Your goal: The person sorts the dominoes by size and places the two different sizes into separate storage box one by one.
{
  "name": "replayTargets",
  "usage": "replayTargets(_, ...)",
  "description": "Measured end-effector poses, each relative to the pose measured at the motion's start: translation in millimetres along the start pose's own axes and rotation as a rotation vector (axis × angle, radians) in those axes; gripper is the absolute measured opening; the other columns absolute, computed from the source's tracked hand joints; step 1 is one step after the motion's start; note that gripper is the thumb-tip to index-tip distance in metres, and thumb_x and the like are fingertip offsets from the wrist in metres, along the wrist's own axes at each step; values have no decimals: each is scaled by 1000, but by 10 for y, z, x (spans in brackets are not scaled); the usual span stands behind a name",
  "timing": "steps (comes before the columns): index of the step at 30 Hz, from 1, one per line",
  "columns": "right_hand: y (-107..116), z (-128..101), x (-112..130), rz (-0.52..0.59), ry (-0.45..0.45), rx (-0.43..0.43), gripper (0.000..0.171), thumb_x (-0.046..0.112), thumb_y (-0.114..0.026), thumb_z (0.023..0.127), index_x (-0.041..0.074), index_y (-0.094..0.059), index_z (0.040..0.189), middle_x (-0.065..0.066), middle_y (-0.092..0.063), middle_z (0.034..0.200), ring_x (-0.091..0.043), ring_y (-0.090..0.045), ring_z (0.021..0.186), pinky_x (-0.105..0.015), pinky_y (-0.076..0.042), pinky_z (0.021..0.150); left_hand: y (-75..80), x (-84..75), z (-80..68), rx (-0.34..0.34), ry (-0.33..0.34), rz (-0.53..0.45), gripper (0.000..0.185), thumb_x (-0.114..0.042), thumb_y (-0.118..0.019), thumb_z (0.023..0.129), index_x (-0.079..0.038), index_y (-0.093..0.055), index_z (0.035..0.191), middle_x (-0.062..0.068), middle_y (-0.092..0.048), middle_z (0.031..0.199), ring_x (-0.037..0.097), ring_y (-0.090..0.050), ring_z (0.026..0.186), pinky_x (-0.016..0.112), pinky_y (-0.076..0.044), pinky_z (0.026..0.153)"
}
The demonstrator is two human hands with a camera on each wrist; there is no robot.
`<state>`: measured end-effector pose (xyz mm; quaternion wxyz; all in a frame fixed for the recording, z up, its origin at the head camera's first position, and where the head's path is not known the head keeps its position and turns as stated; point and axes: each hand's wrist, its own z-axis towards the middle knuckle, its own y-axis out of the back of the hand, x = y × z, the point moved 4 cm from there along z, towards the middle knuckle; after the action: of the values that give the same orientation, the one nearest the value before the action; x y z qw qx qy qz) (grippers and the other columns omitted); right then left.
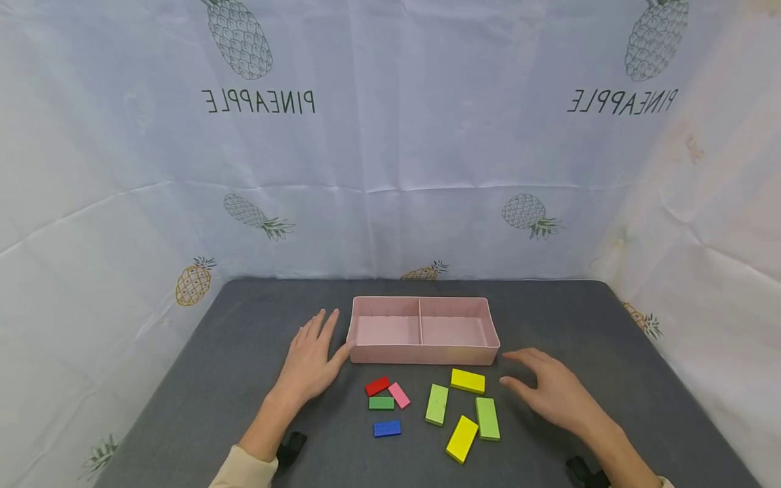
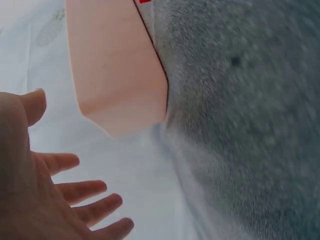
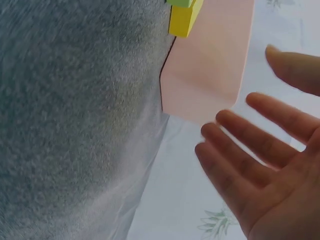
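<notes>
The left hand [image 1: 310, 359] spreads its fingers wide just beside the left end of the pink box [image 1: 424, 354]; the right hand [image 1: 554, 388], thumb parted from its fingers, hovers near the right end. Four small blocks [image 1: 387, 428] lie before the box's left half, four larger blocks [image 1: 462, 439], yellow and light-green, before its right. A pineapple-print cloth [image 1: 390, 149] hangs behind.

Tabletop [image 1: 207, 393]: dark grey, mottled, far corners rounded. Back cloth [image 1: 427, 142]: white, bluish cast, hung behind tabletop; horizontal crease [image 1: 421, 189] across. Prints: grey outlined pineapples [image 1: 241, 41], yellow pineapples [image 1: 192, 285], mirrored lettering [image 1: 257, 102] "PINEAPPLE", twice. Left cloth [image 1: 61, 325], right cloth [image 1: 720, 203]: white, wrinkled; brownish patch [image 1: 694, 149] on latter. Light: cool at back, warmer at right.
</notes>
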<state>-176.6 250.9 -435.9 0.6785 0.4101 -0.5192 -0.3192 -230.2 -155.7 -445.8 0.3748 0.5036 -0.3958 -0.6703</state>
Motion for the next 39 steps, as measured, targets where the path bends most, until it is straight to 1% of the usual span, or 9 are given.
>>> replayTargets(4, -6, -10, 20, 130, 17, 48, 51, 38, -77, 91, 10, -65, 132, -9, -64, 130, -38, -61, 118, -58, -50, 94, -16, -16, 12, 22, 4, -150, 79, -56, -54, 101, -9, -30, 160, 21, -28, 163, 44, -28, 148, 68, -22, 114)
replayTargets(7, -37, -25, 27, 178, 42, 68, 54, 41, -77, 90, 10, -65, 132, -6, -64, 129, -34, -62, 116, -54, -52, 93, -28, -41, 31, 50, 4, -258, 80, -59, -52, 100, -11, -30, 161, 19, -27, 164, 43, -26, 149, 69, -23, 113)
replayTargets(12, -133, -51, 47, 186, 65, 115, 56, 45, -78, 88, 12, -65, 131, -1, -64, 128, -29, -63, 116, -48, -53, 94, -43, -69, 93, 69, 4, -395, 78, -55, -57, 100, -13, -30, 161, 17, -28, 163, 39, -27, 150, 67, -25, 113)
replayTargets(16, -204, -79, 72, 188, 64, 169, 57, 44, -81, 86, 12, -65, 131, 0, -64, 127, -28, -63, 115, -44, -54, 93, -72, -67, 150, 79, 8, -525, 76, -47, -62, 100, -11, -32, 160, 17, -31, 161, 38, -33, 147, 61, -33, 112)
replayTargets(19, -235, -104, 91, 193, 84, 199, 58, 44, -81, 85, 12, -65, 130, 1, -64, 127, -26, -63, 114, -41, -55, 93, -107, -51, 198, 84, 31, -605, 74, -43, -64, 100, -10, -33, 159, 17, -33, 160, 38, -39, 143, 57, -39, 110)
replayTargets(22, -258, -130, 105, 198, 114, 217, 57, 46, -80, 86, 12, -65, 130, 2, -63, 127, -23, -63, 113, -39, -55, 92, -132, -39, 241, 89, 63, -649, 72, -40, -64, 100, -10, -33, 158, 17, -33, 161, 39, -39, 143, 59, -37, 110)
replayTargets(27, -295, -179, 133, 209, 166, 230, 55, 46, -79, 87, 12, -65, 129, 4, -62, 127, -19, -63, 110, -36, -55, 91, -154, -23, 274, 119, 105, -699, 77, -43, -68, 98, -12, -32, 158, 18, -32, 161, 41, -36, 145, 66, -34, 109)
replayTargets(31, -334, -196, 149, 201, 170, 266, 57, 50, -78, 87, 14, -65, 129, 5, -60, 127, -16, -61, 108, -35, -54, 91, -194, 3, 301, 144, 127, -752, 80, -43, -72, 94, -14, -33, 158, 18, -34, 160, 41, -34, 145, 66, -35, 108)
replayTargets(39, -418, -193, 159, 137, 142, 318, 68, 58, -79, 82, 15, -64, 131, 8, -56, 125, -12, -57, 105, -37, -53, 90, -320, 73, 363, 186, 102, -855, 77, -20, -72, 96, -12, -28, 160, 20, -30, 162, 44, -30, 147, 64, -33, 111)
